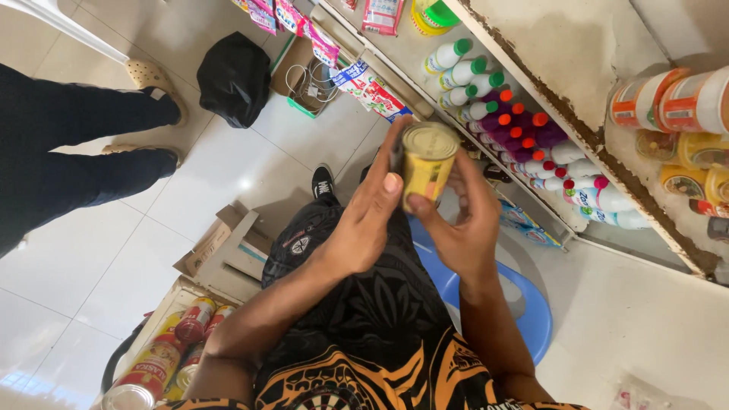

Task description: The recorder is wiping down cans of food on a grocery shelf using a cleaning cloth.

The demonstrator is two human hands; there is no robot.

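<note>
Both hands, the left hand point(364, 216) and right hand point(461, 228), gripped a yellow-labelled round metal can point(427, 162) held above the lap. Beyond it, white bottles with green caps point(463, 72) lined the shelf edge point(531, 91); more tins filled a cardboard box point(171, 304) on the floor.

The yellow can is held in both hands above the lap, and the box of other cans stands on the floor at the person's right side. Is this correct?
Not quite. The head view shows the yellow can held by the left hand and right hand, but the box of cans stands at the person's left.
</note>
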